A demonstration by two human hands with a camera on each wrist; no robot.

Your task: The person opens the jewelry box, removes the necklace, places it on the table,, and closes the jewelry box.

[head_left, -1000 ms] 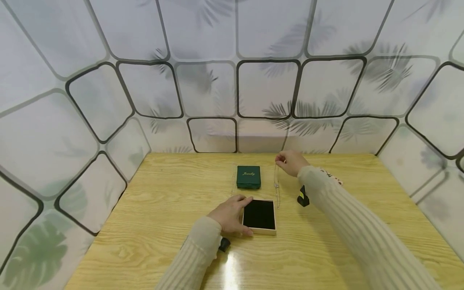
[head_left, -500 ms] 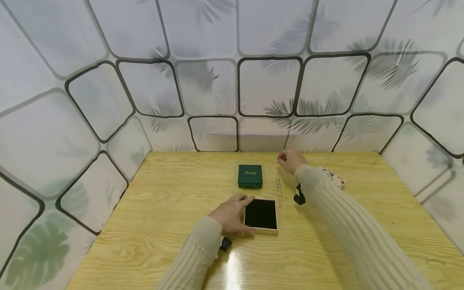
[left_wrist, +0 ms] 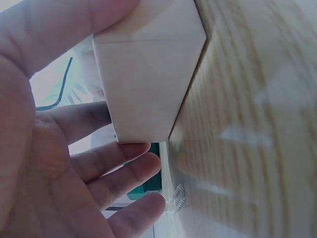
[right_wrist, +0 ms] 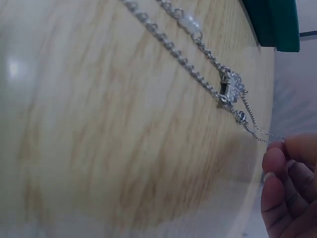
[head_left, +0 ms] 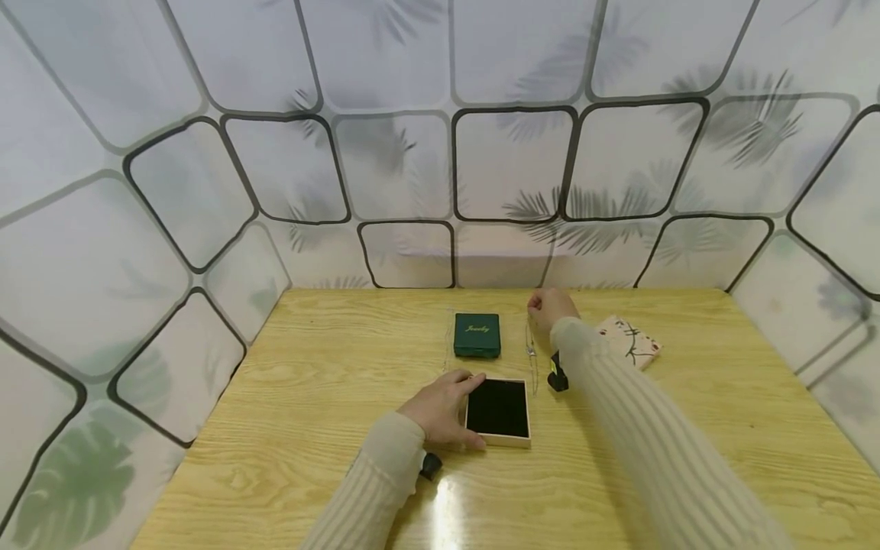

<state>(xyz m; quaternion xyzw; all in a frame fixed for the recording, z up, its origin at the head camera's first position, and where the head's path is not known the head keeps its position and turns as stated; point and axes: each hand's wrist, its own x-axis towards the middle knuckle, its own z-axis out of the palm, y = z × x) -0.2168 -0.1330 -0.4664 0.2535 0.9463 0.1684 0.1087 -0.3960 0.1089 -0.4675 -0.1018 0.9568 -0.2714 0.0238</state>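
Observation:
In the head view my left hand (head_left: 440,411) holds a shallow pale pink box (head_left: 509,441) with a black lining, thumb at its front side and fingertips at the back left corner. The left wrist view shows the box's smooth side wall (left_wrist: 143,74) between thumb and fingers. Farther back, my right hand (head_left: 553,308) pinches the far end of a silver necklace (head_left: 532,351) between thumb and index finger. Its two strands stretch toward me beside the box. Up close in the right wrist view are a sparkling pendant (right_wrist: 231,89) and a clear bead (right_wrist: 190,23) on the chain.
A green jewelry box (head_left: 477,336) with gold lettering stands behind the pink box. Another thin chain (head_left: 448,344) lies along its left side. At the back right a floral-patterned flat pouch or card (head_left: 631,341) is partly behind my right sleeve. A patterned curtain rises beyond the table.
My right forearm has swung left and its wrist has turned, exposing more of the floral piece, while the fingers keep pinching the necklace. My left hand stays at the box. The view shifts slightly.

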